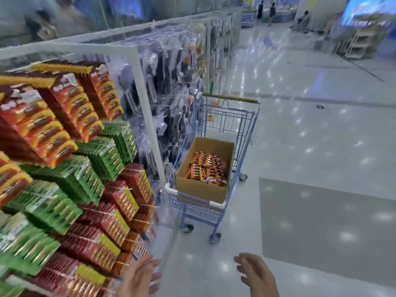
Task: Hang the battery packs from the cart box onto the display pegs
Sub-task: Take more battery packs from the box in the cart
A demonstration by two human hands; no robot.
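Both your hands are empty, fingers spread: left hand [139, 275] at 7 o'clock, right hand [255, 275] at 5. Battery packs [206, 169] lie in the cardboard box [199, 189] inside the cart [214, 211], dead centre; full pegs [64, 157] at 9.

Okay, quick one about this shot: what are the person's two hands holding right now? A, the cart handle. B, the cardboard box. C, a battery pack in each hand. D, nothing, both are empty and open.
D: the left hand and right hand are both open and empty, low in the view, while the loose battery packs lie in the cardboard box in the cart ahead.
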